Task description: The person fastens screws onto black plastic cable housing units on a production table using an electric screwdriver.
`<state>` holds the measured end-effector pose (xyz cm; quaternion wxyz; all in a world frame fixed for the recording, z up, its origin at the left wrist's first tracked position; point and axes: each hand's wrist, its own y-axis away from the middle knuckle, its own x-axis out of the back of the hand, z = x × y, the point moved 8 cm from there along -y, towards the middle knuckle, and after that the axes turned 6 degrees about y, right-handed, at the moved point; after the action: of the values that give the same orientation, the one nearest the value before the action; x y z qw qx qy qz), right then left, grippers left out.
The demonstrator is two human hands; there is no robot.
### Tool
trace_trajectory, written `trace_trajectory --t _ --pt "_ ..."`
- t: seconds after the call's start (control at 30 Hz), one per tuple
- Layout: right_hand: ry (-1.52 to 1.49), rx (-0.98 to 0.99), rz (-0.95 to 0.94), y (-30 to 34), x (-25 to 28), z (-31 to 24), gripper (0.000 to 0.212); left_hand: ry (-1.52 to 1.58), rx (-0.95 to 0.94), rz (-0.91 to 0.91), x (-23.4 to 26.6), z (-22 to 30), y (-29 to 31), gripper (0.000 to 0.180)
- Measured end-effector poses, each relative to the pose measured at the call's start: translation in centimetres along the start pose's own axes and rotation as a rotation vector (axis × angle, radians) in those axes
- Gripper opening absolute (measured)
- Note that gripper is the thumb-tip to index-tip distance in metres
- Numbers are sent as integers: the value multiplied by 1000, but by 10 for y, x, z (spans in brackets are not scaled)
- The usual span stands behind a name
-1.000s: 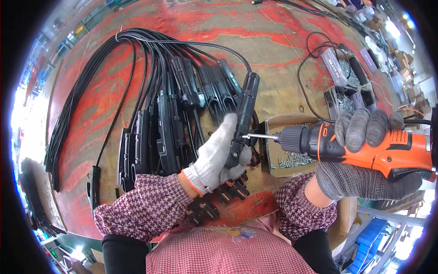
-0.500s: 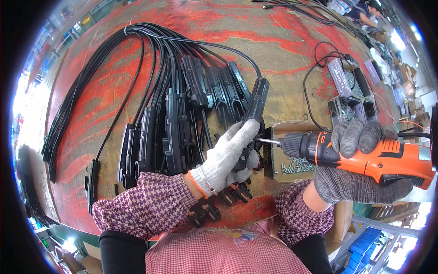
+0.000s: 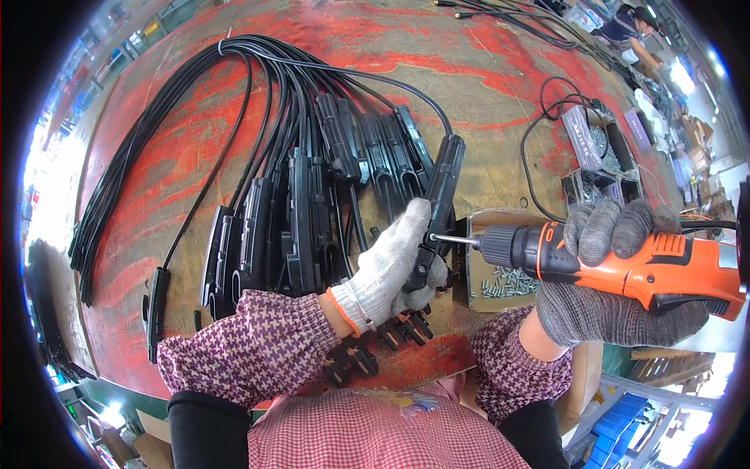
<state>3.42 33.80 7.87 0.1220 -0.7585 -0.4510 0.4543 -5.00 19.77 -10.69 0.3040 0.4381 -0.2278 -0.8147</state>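
My left hand (image 3: 389, 254), in a white knit glove, is closed round a black plastic handle (image 3: 447, 168) with a cable running out of its far end. The handle stands tilted, far end leaning right. In a grey glove, my right hand (image 3: 601, 316) grips an orange and black power screwdriver (image 3: 558, 254), pointed left. Its thin metal bit (image 3: 457, 239) meets the handle's side beside my left thumb; whether a screw sits at the tip is too small to tell. Left of my hand lie several similar black handles (image 3: 299, 223), joined to a tied bundle of black cables (image 3: 148, 117).
Beneath the screwdriver's front sits an open cardboard box (image 3: 492, 219) with loose small screws (image 3: 508, 283). Farther right are small boxes of metal parts (image 3: 601, 144) and a loose black cord (image 3: 527, 156). Small black parts (image 3: 406, 328) lie near the worn red table's (image 3: 484, 86) front edge.
The handle's upper end has shifted slightly right, and my left thumb has moved up along it. The screwdriver stays nearly in place, its bit still at the handle.
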Motion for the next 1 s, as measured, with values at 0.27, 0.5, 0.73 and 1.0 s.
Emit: trace_trajectory --t 0.27,0.5,0.73,1.0 --pt "101 -20 -21 -10 -5 5 91 22 -50 -26 -3 1 -1 54" --pt "126 -270 40 -28 -25 43 70 53 -23 60 -2 -1 1 51" --pt "4 -314 376 -23 -14 61 70 87 -45 114 -1 2 5 49" --pt "40 -319 -107 -28 -43 63 65 92 -18 75 9 -3 -8 52"
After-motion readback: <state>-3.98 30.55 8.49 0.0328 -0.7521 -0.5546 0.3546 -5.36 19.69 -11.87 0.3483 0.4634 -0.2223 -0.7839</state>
